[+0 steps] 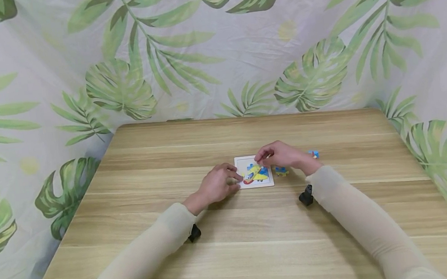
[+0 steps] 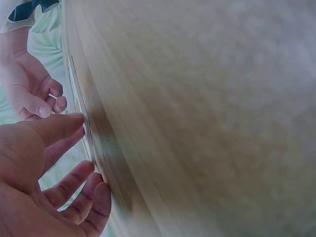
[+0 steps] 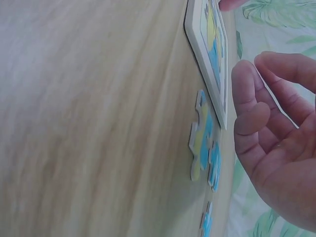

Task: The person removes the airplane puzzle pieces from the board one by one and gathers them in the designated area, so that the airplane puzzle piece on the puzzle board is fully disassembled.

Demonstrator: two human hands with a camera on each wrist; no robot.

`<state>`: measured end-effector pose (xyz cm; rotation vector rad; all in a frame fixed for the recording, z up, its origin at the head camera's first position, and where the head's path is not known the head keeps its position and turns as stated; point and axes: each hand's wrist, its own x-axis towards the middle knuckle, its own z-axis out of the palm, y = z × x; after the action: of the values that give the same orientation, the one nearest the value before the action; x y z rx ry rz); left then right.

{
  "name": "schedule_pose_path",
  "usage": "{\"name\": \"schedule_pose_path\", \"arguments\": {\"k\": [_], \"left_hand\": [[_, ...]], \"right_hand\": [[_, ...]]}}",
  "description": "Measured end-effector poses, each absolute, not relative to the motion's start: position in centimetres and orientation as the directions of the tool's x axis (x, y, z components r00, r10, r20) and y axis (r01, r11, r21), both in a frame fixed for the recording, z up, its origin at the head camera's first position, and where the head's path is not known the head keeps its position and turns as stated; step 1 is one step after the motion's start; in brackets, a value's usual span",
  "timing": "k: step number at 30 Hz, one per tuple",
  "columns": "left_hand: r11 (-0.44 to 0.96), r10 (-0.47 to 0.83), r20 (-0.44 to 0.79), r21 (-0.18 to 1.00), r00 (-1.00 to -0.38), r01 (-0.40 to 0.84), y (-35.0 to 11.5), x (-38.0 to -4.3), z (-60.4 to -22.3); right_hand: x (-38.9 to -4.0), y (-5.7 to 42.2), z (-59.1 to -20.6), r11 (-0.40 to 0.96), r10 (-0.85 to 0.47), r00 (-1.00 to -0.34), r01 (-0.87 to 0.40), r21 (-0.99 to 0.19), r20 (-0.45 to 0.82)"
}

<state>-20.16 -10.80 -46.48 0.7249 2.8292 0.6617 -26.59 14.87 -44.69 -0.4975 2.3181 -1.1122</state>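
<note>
A small white-framed jigsaw puzzle board (image 1: 246, 158) lies on the table, showing a partly assembled yellow airplane picture with blue around it. My left hand (image 1: 220, 183) is at the board's left side, its fingers loosely bent and spread, fingertips right at the frame. Over the upper right part of the board hovers my right hand (image 1: 282, 155). In the right wrist view this right hand (image 3: 276, 123) has its thumb and fingertips brought close together; I cannot tell whether a piece is between them. Loose blue-and-yellow puzzle pieces (image 1: 281, 170) lie just right of the board.
Another loose piece (image 1: 313, 153) sits farther right, partly behind the right wrist. The wooden table (image 1: 236, 256) reaches back to a leaf-patterned cloth (image 1: 247, 50). Black wrist devices (image 1: 306, 196) hang under both sleeves.
</note>
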Motion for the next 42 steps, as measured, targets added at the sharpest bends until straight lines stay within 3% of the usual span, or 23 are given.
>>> {"name": "schedule_pose_path", "arguments": {"k": [42], "left_hand": [[0.78,0.481,-0.018,0.465,-0.877,0.419,-10.7,-20.0,-46.3]], "right_hand": [[-27.3,12.5,-45.6,0.568,-0.523,-0.806,-0.085,-0.818,-0.279]]}}
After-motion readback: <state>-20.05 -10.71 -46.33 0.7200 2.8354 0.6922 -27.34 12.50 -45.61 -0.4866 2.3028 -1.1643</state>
